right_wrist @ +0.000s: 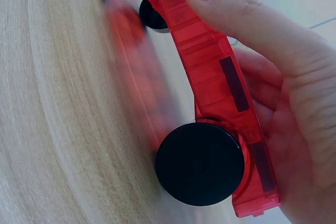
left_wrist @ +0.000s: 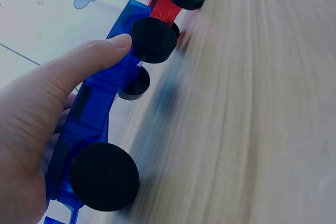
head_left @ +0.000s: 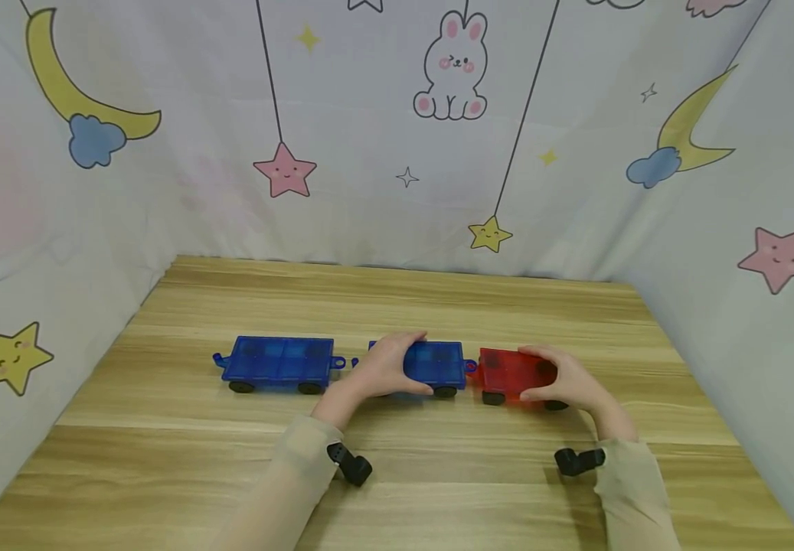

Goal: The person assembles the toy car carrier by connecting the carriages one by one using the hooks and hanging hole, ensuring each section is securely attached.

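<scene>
My left hand (head_left: 384,366) grips a blue see-through toy train car (head_left: 438,361) across its width; the thumb presses the near side by a black wheel in the left wrist view. A red see-through toy car (head_left: 500,367) is held the same way by my right hand (head_left: 571,379), thumb on the near side, fingers on the far side. The blue car's ring-shaped coupler meets the red car's hook between the two hands. In the right wrist view, the red car (right_wrist: 202,61) shows its black wheels close to the tabletop.
Another blue toy car (head_left: 282,360) stands to the left of the left hand, its ring near the gripped car's hook. All are on a wood-grain table (head_left: 452,490). A white printed curtain (head_left: 369,214) encloses the table at the back and sides.
</scene>
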Demonstrator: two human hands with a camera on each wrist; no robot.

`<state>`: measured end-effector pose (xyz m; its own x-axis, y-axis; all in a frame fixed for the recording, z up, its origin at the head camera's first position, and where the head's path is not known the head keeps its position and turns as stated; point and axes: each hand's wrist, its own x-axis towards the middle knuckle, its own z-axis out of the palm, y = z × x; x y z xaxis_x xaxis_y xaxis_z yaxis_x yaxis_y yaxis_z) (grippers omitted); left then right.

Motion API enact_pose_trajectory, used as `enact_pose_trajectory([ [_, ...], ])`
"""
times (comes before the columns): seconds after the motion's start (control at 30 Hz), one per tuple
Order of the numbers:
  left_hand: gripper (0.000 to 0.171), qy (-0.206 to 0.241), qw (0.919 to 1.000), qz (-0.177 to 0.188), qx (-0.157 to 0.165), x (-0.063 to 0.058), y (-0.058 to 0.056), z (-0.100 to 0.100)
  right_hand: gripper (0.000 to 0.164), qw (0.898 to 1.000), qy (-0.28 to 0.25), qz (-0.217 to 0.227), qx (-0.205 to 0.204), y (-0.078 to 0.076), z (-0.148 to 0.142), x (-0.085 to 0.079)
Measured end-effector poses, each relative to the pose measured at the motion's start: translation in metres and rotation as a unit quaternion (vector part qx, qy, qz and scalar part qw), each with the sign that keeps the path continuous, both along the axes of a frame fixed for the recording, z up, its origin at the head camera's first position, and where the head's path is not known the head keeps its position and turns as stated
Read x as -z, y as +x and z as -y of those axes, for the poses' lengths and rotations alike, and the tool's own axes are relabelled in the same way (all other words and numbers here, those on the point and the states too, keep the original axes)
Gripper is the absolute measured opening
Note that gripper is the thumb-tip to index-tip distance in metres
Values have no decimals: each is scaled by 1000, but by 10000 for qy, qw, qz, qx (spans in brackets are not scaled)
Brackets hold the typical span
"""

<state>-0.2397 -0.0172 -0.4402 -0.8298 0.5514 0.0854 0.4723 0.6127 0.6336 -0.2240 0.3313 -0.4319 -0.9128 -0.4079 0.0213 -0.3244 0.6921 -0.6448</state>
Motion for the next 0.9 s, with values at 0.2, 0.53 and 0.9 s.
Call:
enact_pose_trajectory([
  [0.2,96,-4,10000,-50,20,0,0,-1,79,10000,-11,26,32,0,0,1],
  [0.53,96,0,10000,-66,27,0,-1,-1,79,10000,17,27,29,-1,-1,2],
  [0.9,96,-82,9999,-61,69,-1,-2,0,80,9999,28,125,98,-1,2,0],
])
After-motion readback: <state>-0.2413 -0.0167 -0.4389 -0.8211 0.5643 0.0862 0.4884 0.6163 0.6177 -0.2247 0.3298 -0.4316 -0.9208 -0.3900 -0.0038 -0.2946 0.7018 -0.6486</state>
